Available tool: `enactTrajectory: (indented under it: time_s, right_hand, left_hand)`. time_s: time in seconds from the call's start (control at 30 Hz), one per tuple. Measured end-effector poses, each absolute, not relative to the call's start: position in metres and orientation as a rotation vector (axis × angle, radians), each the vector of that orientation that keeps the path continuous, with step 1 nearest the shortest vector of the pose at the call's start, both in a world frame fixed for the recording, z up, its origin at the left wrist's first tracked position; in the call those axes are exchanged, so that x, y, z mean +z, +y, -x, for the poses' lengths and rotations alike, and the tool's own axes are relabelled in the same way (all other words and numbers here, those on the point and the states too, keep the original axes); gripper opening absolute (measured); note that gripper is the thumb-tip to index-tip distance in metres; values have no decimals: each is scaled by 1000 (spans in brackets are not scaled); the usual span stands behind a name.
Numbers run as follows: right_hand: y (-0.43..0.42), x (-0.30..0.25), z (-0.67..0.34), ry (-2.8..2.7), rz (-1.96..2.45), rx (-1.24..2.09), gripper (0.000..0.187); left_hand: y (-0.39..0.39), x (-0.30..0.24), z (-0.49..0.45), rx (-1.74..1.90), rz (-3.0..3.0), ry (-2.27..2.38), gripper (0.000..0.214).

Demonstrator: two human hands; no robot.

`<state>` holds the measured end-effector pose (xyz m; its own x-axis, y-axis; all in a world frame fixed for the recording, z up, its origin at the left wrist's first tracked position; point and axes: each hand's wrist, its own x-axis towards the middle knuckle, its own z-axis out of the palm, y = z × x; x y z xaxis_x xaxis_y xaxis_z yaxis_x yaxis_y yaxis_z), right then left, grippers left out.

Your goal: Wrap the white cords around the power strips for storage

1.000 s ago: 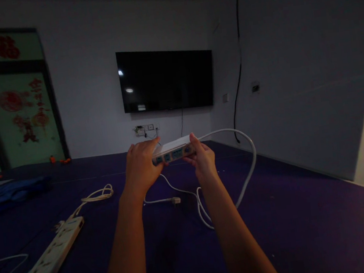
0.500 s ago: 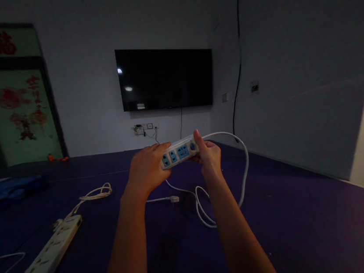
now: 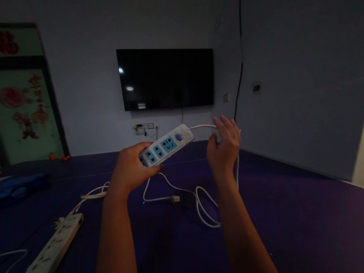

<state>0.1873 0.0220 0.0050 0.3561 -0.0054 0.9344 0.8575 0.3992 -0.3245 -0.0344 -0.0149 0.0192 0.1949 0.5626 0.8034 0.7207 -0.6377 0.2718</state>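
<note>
A white power strip [image 3: 184, 135] with blue sockets and a blue button is held up in front of me, its right end tilted higher. My left hand [image 3: 132, 167] grips its left end, thumb below and fingers behind. From the right end a white cord [image 3: 203, 126] runs toward my right hand [image 3: 224, 145]. That hand is off the strip, fingers raised and thumb apart, with the cord passing behind it. Lower down, the cord loops on the purple surface, and its plug [image 3: 175, 198] lies near the middle.
A second, longer white power strip [image 3: 52, 252] lies at the left with its cord [image 3: 93, 195] bunched behind. Blue cloth [image 3: 15, 187] rests farther back on the purple surface [image 3: 299, 224]. A television [image 3: 168, 77] hangs on the far wall.
My right hand has let go of the strip's right end and moved right along the cord. My left hand has shifted left with the strip, which now tilts more.
</note>
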Motion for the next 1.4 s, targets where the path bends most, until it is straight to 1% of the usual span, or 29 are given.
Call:
enactTrajectory:
  time_s: [0.1,0.27,0.37,0.53,0.63,0.83,1.03,1.13,1.23,1.4]
  right_hand:
    - [35,-1,-192,-1170,1148,-591,45]
    - [50,-12,-193,-1334,1262,-401,39]
    - [57,-18,-189,-1450,1316,-276,34]
    - [63,-28,-169,-1734,1323,-96,20]
    - [57,-27,-149,-1945,1277,16,22]
    - [31,-16,-111,-2203,1247,-221,23]
    - [11,0,-111,-2146,1160,-358,30]
    - [4,7,-121,-2057,1068,-396,31]
    - [-1,10,-131,-1961,976,-391,28]
    - [-3,11,-146,-1785,765,-270,24]
  left_hand:
    - [-18,20,37,-1431,2295,-1255,43]
    - [-19,21,37,-1516,2283,-1262,44]
    - [-16,21,34,-1667,2229,-1314,45]
    - [-8,20,29,-2083,1911,-1310,46]
    - [-3,19,32,-2155,1748,-1326,46]
    - [4,13,42,-1857,1597,-1446,46]
    - [6,10,50,-1449,1570,-1751,47]
    - [8,10,56,-1248,1741,-1798,39]
    - [9,10,57,-1197,2003,-1711,29]
    - [5,12,49,-1055,2342,-1613,30]
